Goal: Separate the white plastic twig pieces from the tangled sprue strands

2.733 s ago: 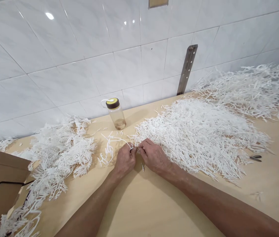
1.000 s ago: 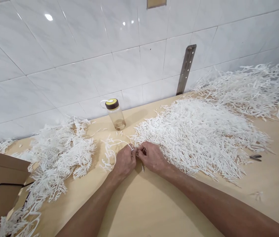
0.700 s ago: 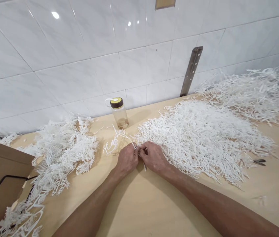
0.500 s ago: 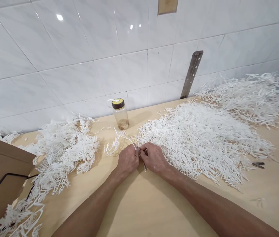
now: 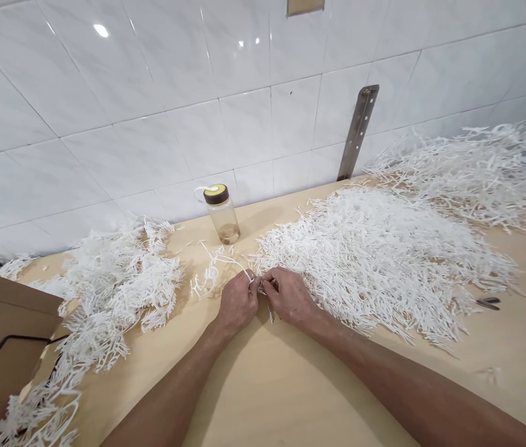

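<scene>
A white branched plastic piece [image 5: 211, 270] extends up and left from the fingers of my left hand [image 5: 239, 300], which are closed on its end. My right hand [image 5: 287, 295] is closed too, its thumb and fingertips pinched together right beside the left fingertips. What the right fingertips hold is too small to make out. A few thin bits [image 5: 271, 314] lie just below the hands. Directly right of my right hand spreads a large pile of thin white pieces [image 5: 384, 261].
White branched clusters [image 5: 123, 279] are heaped at the left, by a cardboard box [image 5: 7, 335]. A lidded bottle [image 5: 223, 217] stands behind the hands. Longer white strands [image 5: 486, 174] lie back right. A small dark metal tool [image 5: 489, 303] rests right, and a metal bracket [image 5: 358, 133] is on the wall.
The view has shifted slightly. Both hands remain close together with fingers pinched, and the branched piece still hangs out from my left hand.
</scene>
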The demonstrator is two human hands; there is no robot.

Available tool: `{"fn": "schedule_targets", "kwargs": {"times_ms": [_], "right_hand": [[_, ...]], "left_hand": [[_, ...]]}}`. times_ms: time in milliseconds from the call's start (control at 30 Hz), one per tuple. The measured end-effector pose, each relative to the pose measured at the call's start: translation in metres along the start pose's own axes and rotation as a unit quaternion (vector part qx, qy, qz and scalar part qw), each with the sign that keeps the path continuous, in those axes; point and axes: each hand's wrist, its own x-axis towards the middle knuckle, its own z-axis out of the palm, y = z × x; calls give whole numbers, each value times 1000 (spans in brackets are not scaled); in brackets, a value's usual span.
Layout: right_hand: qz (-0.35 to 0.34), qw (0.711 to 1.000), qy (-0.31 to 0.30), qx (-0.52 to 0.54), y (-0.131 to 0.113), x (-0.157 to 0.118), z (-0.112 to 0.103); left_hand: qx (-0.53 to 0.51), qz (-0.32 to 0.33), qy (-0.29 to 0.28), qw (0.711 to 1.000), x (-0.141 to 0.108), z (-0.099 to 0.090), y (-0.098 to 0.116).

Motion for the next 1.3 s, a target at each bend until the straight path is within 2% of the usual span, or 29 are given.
{"fn": "schedule_targets", "kwargs": {"times_ms": [133, 233, 433, 833, 1067, 1300], "right_hand": [[46, 998, 29, -13, 1, 4, 4], [70, 996, 46, -13, 3, 7, 3], [71, 995, 24, 64, 4, 5, -4], [64, 991, 45, 104, 8, 0, -1], [6, 994, 52, 98, 0, 1, -5], [26, 995, 38, 86, 2, 3, -4]], "left_hand": [[-30, 4, -12, 999, -1, -1, 5], [-67, 8, 5, 998, -2, 0, 6], [-131, -48, 68, 988, 1, -1, 0], [-152, -54, 69, 984, 1, -2, 3], [-124, -29, 54, 990, 1, -1, -1], [-102, -27, 65, 992, 0, 2, -3]]}}
